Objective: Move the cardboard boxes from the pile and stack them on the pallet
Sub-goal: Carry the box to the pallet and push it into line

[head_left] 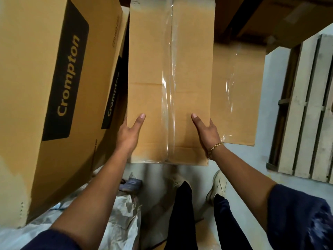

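A long taped cardboard box [171,78] is lifted in front of me, its near end above the floor. My left hand [128,131] grips its left side, thumb on top and fingers hidden under the edge. My right hand [207,131], a gold bracelet at the wrist, grips the right side the same way. A second taped box [236,94] lies lower, just right of the held one. The wooden pallet [306,109] sits on the floor at the right.
A large printed box [45,87] stands close on the left, with another printed box [115,83] behind it. More boxes [270,17] fill the upper right. White plastic sheeting [117,213] lies on the floor near my feet [218,183].
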`<state>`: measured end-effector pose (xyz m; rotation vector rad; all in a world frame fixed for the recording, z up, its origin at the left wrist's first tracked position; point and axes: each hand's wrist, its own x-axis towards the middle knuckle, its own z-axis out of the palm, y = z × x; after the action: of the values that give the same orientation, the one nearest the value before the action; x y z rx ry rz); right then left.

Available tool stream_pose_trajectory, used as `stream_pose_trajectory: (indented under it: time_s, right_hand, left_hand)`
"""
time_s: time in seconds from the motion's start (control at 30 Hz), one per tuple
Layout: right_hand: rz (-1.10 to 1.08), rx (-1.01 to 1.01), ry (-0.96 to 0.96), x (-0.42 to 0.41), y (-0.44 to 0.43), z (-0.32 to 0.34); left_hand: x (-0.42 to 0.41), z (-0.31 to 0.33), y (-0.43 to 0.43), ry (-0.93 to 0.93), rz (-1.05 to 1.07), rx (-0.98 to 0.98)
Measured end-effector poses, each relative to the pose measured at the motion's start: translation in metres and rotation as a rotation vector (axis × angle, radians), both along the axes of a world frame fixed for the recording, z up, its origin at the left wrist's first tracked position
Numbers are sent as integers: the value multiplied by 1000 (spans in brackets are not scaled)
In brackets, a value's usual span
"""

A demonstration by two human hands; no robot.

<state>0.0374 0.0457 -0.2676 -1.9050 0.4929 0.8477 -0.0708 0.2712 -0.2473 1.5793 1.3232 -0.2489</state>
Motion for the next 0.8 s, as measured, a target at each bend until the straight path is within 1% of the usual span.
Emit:
stream_pose_trajectory:
  time_s: [0.07, 0.17, 0.43, 0.6, 0.7, 0.8]
  right_hand:
    - [-28, 14, -20, -2, 0, -5]
    - [-14, 40, 3, 6, -4, -2]
    - [32, 187, 49, 12, -42, 47]
    - [27, 323, 93, 7, -77, 112]
    - [94, 369, 78, 4, -110, 154]
    - [135, 369, 57, 5, -150, 197]
  left_hand:
    - [2, -3, -1, 2, 5, -4]
    - [5, 2, -2, 13, 3, -31]
    - [-2, 61, -18, 10, -110, -26]
    - [-6, 115, -45, 6, -154, -33]
    - [-9, 154, -73, -35, -164, -80]
    - [-13, 184, -104, -61, -187, -115]
